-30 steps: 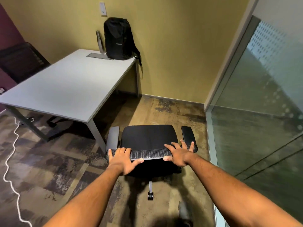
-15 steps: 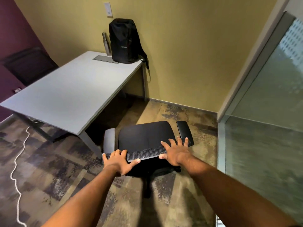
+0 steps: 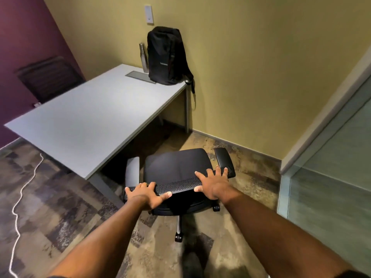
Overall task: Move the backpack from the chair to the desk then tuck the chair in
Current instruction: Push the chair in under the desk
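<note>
A black backpack (image 3: 166, 57) stands upright on the far right corner of the grey desk (image 3: 96, 121), leaning against the yellow wall. The black office chair (image 3: 174, 167) stands on the floor just off the desk's near right corner, its seat facing the wall. My left hand (image 3: 146, 195) grips the left end of the mesh backrest's top edge, thumb underneath. My right hand (image 3: 212, 183) lies flat over the right end of that edge, fingers spread toward the right armrest.
A metal bottle (image 3: 143, 57) and a flat grey panel (image 3: 140, 76) sit beside the backpack. A glass partition (image 3: 331, 177) closes the right side. A white cable (image 3: 20, 197) snakes over the carpet at left. Another dark chair (image 3: 50, 77) stands behind the desk.
The chair has rolled forward and left, closer to the desk's near corner, with both hands still on its backrest. My view has moved up toward the desk.
</note>
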### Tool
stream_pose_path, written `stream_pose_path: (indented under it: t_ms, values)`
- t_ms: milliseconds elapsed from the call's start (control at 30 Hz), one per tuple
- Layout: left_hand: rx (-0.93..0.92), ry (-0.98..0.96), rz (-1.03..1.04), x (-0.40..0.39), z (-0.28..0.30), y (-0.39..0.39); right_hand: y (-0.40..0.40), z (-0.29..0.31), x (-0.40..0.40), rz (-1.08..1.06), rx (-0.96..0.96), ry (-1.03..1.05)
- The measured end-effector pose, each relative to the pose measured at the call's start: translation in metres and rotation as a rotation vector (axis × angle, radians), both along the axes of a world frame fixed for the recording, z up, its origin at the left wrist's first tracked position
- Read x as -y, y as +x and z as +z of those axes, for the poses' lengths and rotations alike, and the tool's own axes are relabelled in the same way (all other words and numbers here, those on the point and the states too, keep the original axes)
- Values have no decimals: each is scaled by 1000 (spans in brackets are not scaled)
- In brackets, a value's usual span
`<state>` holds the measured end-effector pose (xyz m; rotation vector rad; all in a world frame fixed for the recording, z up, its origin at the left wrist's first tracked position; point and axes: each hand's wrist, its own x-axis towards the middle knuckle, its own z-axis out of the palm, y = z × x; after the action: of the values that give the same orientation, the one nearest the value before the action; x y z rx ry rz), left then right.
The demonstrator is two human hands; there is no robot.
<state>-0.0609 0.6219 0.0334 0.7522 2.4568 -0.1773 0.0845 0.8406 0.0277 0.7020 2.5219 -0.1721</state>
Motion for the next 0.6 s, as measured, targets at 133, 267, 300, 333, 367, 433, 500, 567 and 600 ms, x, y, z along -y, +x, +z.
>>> stream_pose_path:
  t_ms: [133,267,300,333,367,433,500,567,600]
  values:
    - [103,-10,87,-48,5,-43,-41,5,-46,55,17,4]
    - [218,45,117,-90,6,-87,-79,16,-82,127,55,31]
    - [198,27,105,-103,7,-99,-91,18,-94,133,57,28]
    - [178,2,88,-114,8,-109,-101,20,-105,138,63,21]
    - [163,-17,69,-122,11,-116,-109,23,-112,142,69,12]
    - [139,-41,36,-138,14,-133,-127,27,-130,167,67,5]
    - [130,-39,31,-153,14,-145,-144,27,-149,201,73,5]
    - [125,-28,42,-169,14,-157,-162,26,-170,237,74,6]
    - [123,-29,49,-176,15,-163,-170,27,-180,252,74,5]
